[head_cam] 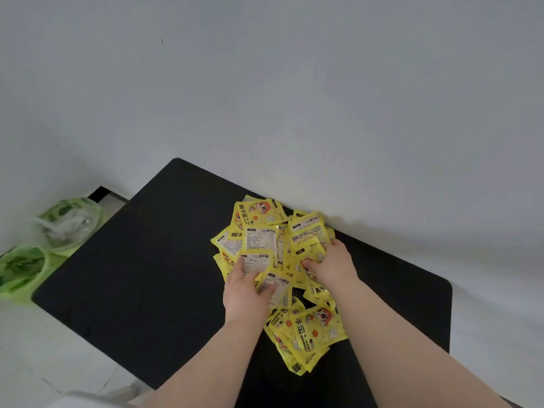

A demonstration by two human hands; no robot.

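Observation:
A heap of several yellow hand-warmer packets lies on a black table, against the wall. My left hand is in the heap's left side, thumb and fingers pinching a packet that shows its white label. My right hand lies on the right side of the heap, fingers curled round a yellow packet. Both forearms reach in from the bottom edge.
Two green plastic bags sit on the floor left of the table. A white wall runs along the table's far-right edge. The table's left half is bare black surface.

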